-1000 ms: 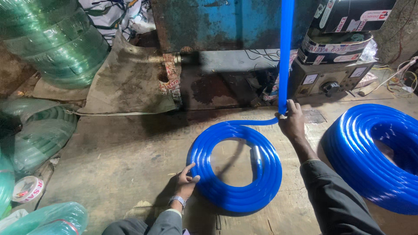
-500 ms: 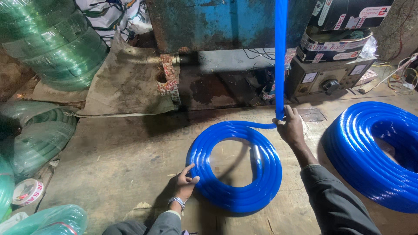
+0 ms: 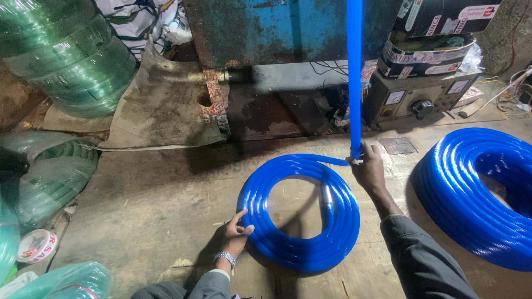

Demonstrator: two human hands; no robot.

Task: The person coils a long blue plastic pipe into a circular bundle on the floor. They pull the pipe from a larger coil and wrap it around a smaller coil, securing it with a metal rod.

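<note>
— Two hands, where?
— Left hand is pressed on the blue hose coil, flat mid-floor; right hand is closed round the hose rising straight up at the coil's far rim.

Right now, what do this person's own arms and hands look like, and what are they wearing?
Both hands are bare, with no gloves. The left hand has a metal-link wristwatch at the wrist, just above a grey sleeve cuff. The right hand shows a bare wrist and part of the forearm, then a dark grey-green long sleeve.
</note>
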